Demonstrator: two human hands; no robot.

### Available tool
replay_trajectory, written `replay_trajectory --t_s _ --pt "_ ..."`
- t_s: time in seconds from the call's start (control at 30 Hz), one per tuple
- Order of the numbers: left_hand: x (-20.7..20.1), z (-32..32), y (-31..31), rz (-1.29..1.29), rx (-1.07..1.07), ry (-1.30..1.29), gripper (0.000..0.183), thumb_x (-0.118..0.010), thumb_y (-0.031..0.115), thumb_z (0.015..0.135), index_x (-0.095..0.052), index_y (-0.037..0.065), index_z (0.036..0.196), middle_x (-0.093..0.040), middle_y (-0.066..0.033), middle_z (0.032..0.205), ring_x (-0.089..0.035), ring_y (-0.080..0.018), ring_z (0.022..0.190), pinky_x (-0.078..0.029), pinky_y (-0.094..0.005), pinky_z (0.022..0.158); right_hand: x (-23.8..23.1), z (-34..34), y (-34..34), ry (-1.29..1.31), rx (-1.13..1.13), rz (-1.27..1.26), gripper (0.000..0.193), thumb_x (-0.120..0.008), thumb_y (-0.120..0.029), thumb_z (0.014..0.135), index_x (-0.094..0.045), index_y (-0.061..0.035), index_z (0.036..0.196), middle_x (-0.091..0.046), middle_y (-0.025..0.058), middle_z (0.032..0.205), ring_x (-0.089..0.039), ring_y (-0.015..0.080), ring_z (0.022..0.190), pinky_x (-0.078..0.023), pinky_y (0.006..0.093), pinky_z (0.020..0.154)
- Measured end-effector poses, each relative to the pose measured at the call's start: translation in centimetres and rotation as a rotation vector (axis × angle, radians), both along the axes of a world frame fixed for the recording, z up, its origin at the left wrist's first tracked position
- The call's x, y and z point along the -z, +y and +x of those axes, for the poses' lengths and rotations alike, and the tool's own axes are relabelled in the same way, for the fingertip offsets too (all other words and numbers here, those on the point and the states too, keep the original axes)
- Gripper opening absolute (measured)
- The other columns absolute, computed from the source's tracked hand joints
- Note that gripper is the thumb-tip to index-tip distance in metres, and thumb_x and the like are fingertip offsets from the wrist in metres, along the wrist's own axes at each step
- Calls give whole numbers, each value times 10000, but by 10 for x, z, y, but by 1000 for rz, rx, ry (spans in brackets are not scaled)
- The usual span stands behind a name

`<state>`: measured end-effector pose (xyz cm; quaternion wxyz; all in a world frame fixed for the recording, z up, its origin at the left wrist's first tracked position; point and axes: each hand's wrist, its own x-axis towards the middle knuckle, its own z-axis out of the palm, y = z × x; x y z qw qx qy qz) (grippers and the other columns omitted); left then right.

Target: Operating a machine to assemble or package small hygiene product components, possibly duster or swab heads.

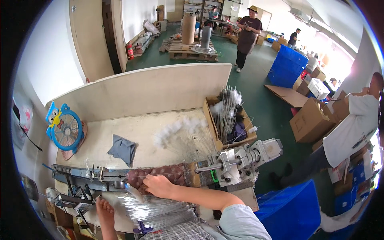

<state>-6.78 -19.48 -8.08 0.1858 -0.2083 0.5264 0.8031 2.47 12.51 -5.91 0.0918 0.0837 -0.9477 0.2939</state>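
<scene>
Low at the left, my left hand (105,209) has its fingers curled together beside a black metal frame (74,200); what they hold, if anything, is hidden. My right hand (157,186) reaches across a patterned brown cloth (138,176), its fingers pinched just below a thin wire (168,173). I cannot make out what is in the pinch. That wire stretches along a metal rail (86,173) to the spindle (212,167) of a machine (240,162). A pale, whitish piece (135,193) lies by the right fingertips. Below my right forearm lies a thick bundle of silvery wires (156,212).
White fluffy brushes (180,130) and a grey cloth (122,149) lie on the table. A blue fan (66,127) stands left. A carton of wire brushes (228,120) sits behind the machine; a blue bin (292,212) stands right. Other people stand farther off and at right.
</scene>
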Motion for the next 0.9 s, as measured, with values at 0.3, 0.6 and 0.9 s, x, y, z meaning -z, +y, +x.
replay_trajectory --t_s 0.3,0.6,0.9 --pt "11 -13 -37 153 -39 39 180 -612 313 875 -604 136 907 -595 52 739 -573 -50 671 -480 -205 583 -10 1 4 31 -44 -49 158 -605 -156 781 -574 -22 861 -543 101 840 -580 273 802 -500 357 680" --pt "16 -1 -7 -1 -313 54 128 -616 241 859 -592 117 837 -569 43 740 -500 -48 618 -407 -195 543 -84 30 17 112 -29 -34 161 -594 -130 794 -612 -38 925 -568 85 842 -575 274 784 -490 353 683" --pt "-58 79 196 128 356 359 155 -569 183 895 -596 30 884 -622 -74 771 -549 -114 598 -425 -237 547 -94 35 65 -56 235 -199 231 -621 -241 811 -651 -52 940 -643 92 855 -603 285 797 -482 362 691"
